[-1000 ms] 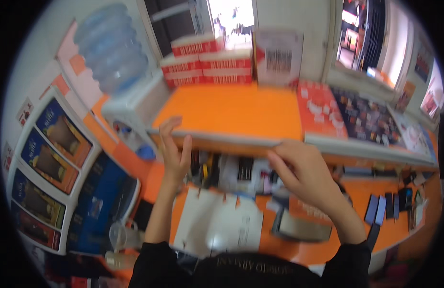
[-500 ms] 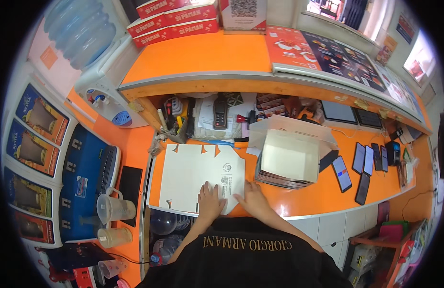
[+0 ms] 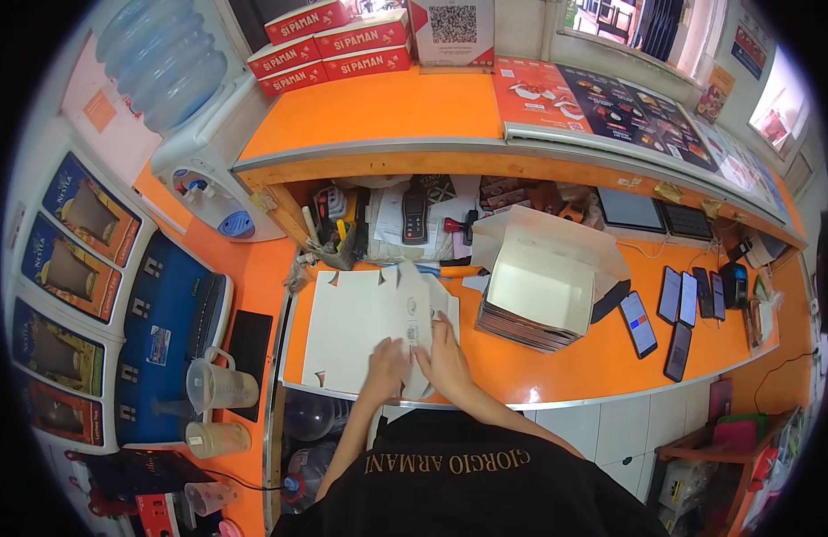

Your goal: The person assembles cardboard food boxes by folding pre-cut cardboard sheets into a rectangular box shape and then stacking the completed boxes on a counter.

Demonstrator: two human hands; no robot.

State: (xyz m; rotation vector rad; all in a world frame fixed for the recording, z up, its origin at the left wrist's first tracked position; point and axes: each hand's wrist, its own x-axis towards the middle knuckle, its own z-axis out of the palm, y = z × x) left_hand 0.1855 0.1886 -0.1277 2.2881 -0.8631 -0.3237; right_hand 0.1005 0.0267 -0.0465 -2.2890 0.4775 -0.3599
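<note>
A flat white cardboard box blank [image 3: 342, 322] with notched edges lies on the orange counter in front of me. Its right-hand flap is lifted and bent inward, standing up from the sheet. My right hand [image 3: 447, 362] grips this flap from its right side, thumb toward me and fingers along its outer face. Pressed near the fold is my left hand [image 3: 386, 369], slightly blurred, its fingers spread on the cardboard and holding nothing. Just to the right stands a stack of nested white boxes [image 3: 535, 309], the top one open with its lid raised.
Several phones [image 3: 639, 324] lie at the counter's right. Under the raised shelf sit a handheld meter [image 3: 415, 219], a cup of tools [image 3: 338, 246] and tablets [image 3: 631, 210]. Red boxes [image 3: 365, 49] are stacked on the shelf. At left are a water dispenser [image 3: 221, 161] and a plastic jug [image 3: 219, 383].
The blank's right flap, flat before, is now raised and folded inward. My right hand has moved left and up with it, gripping it. The view has shifted slightly.
</note>
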